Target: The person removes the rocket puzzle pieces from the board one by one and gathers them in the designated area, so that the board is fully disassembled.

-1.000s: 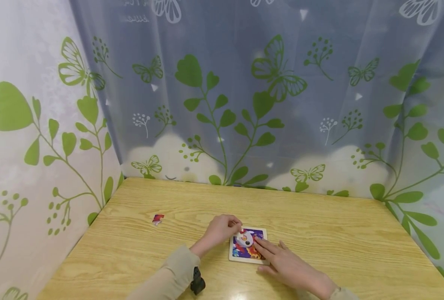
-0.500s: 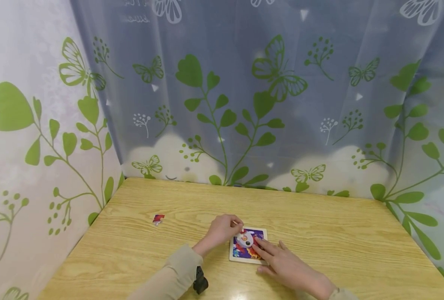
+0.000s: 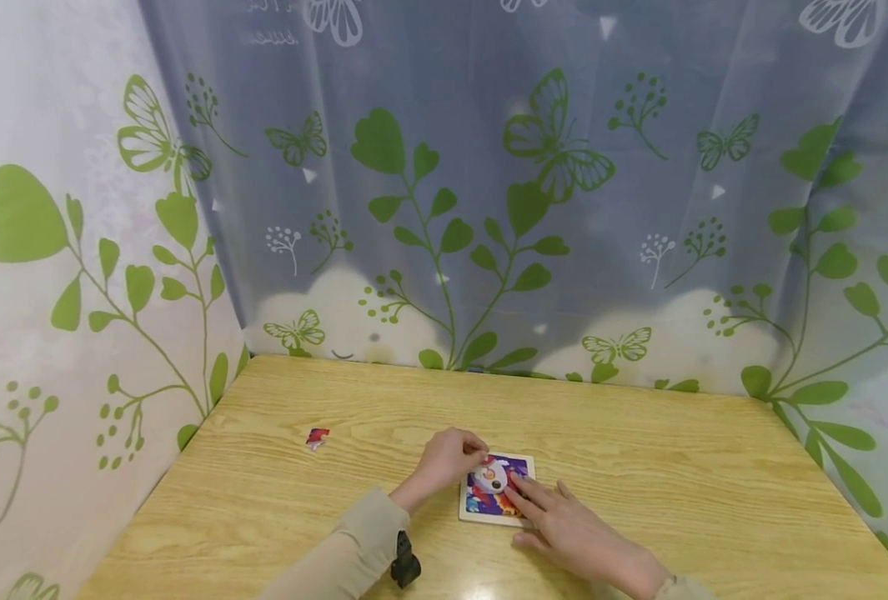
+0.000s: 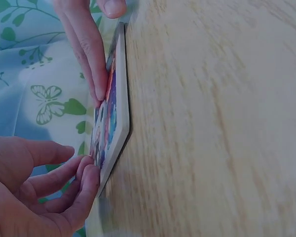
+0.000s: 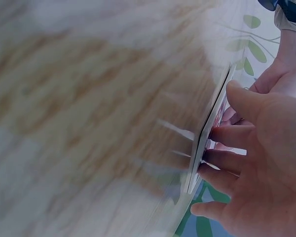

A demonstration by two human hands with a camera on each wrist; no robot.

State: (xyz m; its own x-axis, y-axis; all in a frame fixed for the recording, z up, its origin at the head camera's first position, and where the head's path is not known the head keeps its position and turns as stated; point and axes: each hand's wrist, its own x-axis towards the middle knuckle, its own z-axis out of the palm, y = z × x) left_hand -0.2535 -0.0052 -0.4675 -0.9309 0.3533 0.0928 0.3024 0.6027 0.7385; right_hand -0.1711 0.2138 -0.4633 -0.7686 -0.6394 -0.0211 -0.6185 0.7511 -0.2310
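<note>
A small square jigsaw puzzle (image 3: 498, 490) in a pale frame lies on the wooden table (image 3: 639, 467). Its picture has a white round cartoon head on purple, red and orange. The left hand (image 3: 449, 457) is at the puzzle's far left corner, its bent fingertips touching there. In the left wrist view, a gap separates the thumb from those fingertips, and no held piece shows. From the right, the right hand (image 3: 574, 527) rests straight fingers (image 5: 229, 160) on the puzzle's face, covering part of it. A loose red and purple puzzle piece (image 3: 318, 438) lies at far left.
A patterned curtain (image 3: 474, 208) with leaves and butterflies hangs behind the table and along both sides. A black device (image 3: 404, 560) is strapped at the left wrist, beside the beige sleeve (image 3: 353, 542).
The left hand has shifted very slightly right along the puzzle's far corner. The right hand stays on the puzzle, and the loose piece has not moved.
</note>
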